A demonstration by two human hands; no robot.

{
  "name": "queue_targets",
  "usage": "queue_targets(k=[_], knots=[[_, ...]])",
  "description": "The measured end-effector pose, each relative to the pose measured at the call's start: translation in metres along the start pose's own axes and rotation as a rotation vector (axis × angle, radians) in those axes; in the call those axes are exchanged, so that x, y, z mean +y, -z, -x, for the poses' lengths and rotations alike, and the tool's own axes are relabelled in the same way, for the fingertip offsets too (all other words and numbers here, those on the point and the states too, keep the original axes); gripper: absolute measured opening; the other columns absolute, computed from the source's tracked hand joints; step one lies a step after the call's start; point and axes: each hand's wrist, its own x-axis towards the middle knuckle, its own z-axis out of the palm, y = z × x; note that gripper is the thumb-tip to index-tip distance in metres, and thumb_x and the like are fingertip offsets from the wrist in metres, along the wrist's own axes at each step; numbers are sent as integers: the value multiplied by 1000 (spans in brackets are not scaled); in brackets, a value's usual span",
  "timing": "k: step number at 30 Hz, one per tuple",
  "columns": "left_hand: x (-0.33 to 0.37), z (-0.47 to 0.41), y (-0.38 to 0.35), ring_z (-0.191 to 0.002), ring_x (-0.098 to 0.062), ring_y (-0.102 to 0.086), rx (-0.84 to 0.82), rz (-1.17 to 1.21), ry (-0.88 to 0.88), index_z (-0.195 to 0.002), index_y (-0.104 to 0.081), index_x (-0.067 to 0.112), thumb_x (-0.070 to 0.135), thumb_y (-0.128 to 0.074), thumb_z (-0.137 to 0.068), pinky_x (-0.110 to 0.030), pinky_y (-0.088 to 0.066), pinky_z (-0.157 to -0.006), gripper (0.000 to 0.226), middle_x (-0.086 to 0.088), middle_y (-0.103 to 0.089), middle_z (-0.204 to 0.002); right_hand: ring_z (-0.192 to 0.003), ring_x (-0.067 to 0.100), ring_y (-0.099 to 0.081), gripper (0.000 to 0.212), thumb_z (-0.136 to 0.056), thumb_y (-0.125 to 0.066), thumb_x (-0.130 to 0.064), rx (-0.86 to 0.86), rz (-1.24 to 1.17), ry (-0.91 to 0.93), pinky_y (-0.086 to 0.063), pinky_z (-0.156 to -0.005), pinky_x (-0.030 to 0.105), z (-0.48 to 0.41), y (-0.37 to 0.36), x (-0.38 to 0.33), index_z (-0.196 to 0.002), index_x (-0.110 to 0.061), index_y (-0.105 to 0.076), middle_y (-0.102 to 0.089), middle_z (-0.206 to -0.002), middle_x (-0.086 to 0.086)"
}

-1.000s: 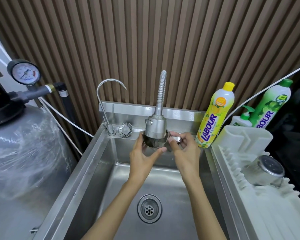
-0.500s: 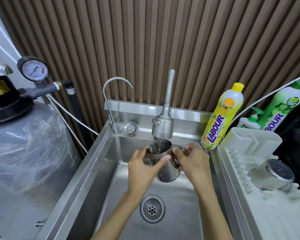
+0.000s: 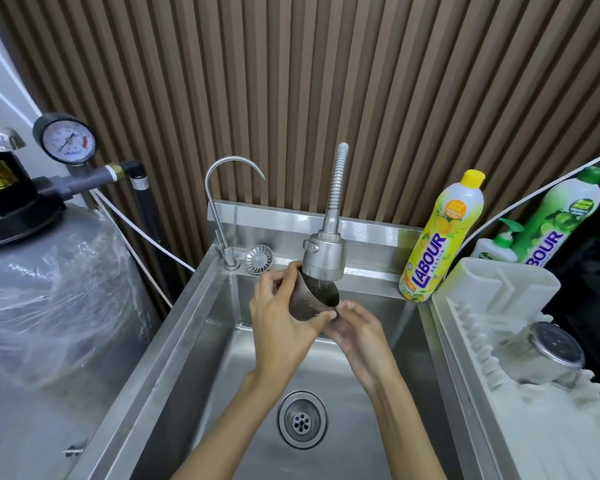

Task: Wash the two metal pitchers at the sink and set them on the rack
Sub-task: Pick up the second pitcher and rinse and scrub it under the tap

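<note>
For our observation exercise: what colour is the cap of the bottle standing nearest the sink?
The cap is yellow; head view.

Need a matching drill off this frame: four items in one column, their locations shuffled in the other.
Items:
1. held pitcher
2. second pitcher
3. yellow bottle
4. pressure gauge

Places:
a. lying on the white rack
b. left of the sink, above a grey pipe
c. tilted under the spray faucet
d. sink ledge, back right corner

Pairs: 1-c, 2-a, 3-d, 4-b
</note>
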Motion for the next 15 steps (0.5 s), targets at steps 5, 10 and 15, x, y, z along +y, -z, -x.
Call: queue_targets(k=[5, 10, 15], knots=[[5, 6, 1, -75, -10, -51, -19, -46, 136, -103, -64, 17, 72, -68, -48, -12, -42, -73, 78, 8, -40, -80, -71, 26, -67, 18, -87, -62, -19, 235, 458, 32, -59, -74, 44, 9, -1, -15, -76, -6, -58, -66, -75, 15], [2, 9, -7, -74, 0, -60, -156, 120, 259, -95, -68, 25, 56, -76, -58, 3, -38, -67, 49, 4, -59, -81, -91, 32, -64, 22, -79, -64, -37, 458, 1026, 230, -50, -85, 47, 22, -17, -46, -76, -16, -58, -70, -86, 8], [-2, 4, -15, -98, -10, -67, -202, 415, 329, -100, -63, 34, 42, -84, -55, -24, -52, -91, 50, 2, -71, -101, -85, 30, -60, 18, -85, -63, -19, 414, 1035, 401, -47, -77, 39, 19, -24, -50, -74, -13, -49, -65, -82, 5]])
